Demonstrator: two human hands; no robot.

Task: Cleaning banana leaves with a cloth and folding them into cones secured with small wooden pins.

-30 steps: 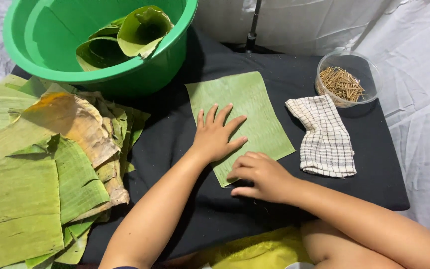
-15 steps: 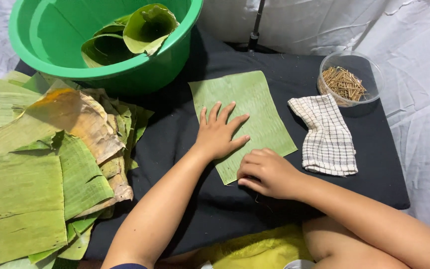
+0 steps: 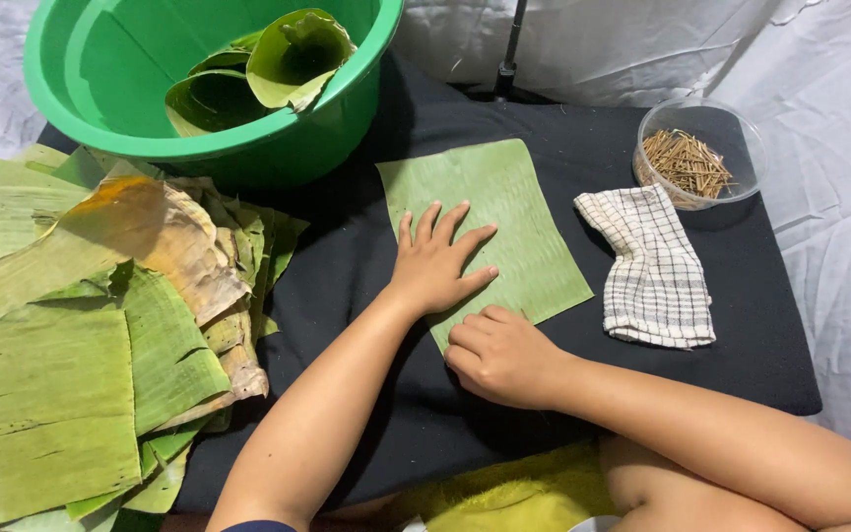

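A rectangular green leaf piece (image 3: 504, 212) lies flat on a black cloth-covered table (image 3: 751, 345). My left hand (image 3: 435, 261) rests palm down on the leaf's near half, fingers spread. My right hand (image 3: 499, 355) sits at the leaf's near corner with its fingers curled under, fingertips touching the leaf's edge; whether it pinches the edge I cannot tell.
A green plastic basin (image 3: 100, 89) at the back left holds curled leaves (image 3: 278, 59). A heap of cut leaf pieces (image 3: 81, 325) covers the left side. A checked white cloth (image 3: 652, 266) lies right of the leaf, a clear bowl of small sticks (image 3: 696, 158) behind it.
The hands and the leaf keep the same pose. Only the view has shifted slightly.
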